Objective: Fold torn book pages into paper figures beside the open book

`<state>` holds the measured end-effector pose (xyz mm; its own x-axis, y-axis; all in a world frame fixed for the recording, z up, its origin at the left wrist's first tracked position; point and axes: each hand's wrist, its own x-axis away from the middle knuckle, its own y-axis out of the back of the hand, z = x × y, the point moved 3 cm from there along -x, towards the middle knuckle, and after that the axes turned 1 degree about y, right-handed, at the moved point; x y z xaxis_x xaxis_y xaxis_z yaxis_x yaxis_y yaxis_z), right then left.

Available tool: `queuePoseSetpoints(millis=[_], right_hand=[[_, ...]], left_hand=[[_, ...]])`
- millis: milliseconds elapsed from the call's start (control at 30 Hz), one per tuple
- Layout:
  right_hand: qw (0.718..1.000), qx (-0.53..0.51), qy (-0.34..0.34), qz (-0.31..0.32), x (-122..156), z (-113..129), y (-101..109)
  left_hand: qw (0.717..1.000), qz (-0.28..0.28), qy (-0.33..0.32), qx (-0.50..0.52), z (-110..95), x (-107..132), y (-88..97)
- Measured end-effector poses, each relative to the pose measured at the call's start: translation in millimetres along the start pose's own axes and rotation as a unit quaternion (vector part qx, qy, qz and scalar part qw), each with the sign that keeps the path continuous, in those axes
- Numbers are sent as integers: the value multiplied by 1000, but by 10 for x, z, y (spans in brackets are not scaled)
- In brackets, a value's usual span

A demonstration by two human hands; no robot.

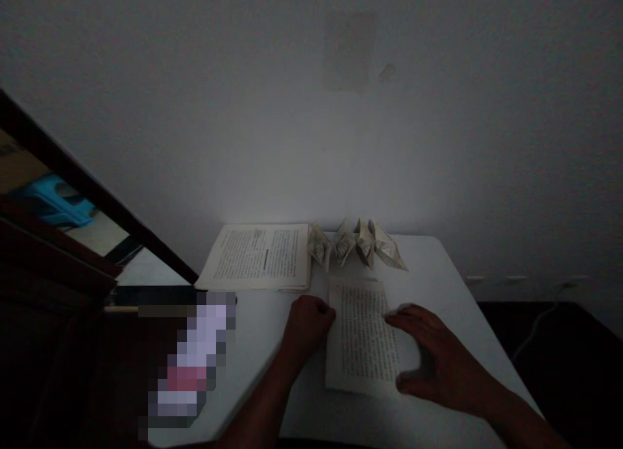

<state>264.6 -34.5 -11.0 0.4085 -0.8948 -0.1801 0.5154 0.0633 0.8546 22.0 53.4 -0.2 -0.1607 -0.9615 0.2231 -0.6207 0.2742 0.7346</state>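
A printed sheet of paper [365,339] lies flat on the white table, roughly upright in front of me. My left hand [309,322] is closed, with thumb and forefinger pinched at the sheet's left edge. On the other side, my right hand [433,358] is open, thumb and fingers spread wide, fingertips touching or just beside the right edge. Beyond the sheet, several folded paper boats [344,242] stand in a row by the wall. Left of them lies a stack of printed pages [257,257], its top page turned sideways.
The white table [428,257] meets a pale wall [272,124] at the back. A blurred-out, pale object with a pink band [202,345] lies at the table's left edge. A dark-framed mirror [97,183] leans at left, showing a blue stool [61,199]. A cable [535,326] hangs at right.
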Motion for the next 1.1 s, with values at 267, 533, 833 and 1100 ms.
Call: queuePoseSetpoints(millis=[267, 533, 833, 1100], right_hand=[[1000, 16, 16, 11, 9, -30, -27], [1000, 1, 19, -1, 6, -17, -15], [1000, 12, 12, 15, 26, -42, -44], [1000, 14, 9, 4, 37, -68, -69]], left_hand=[[1000, -6, -13, -4, -4, 10, -8], [997, -29, -25, -65, -53, 94, 64], [943, -23, -302, -138, -379, 441, -250], [871, -40, -441, -213, -444, 516, -565]])
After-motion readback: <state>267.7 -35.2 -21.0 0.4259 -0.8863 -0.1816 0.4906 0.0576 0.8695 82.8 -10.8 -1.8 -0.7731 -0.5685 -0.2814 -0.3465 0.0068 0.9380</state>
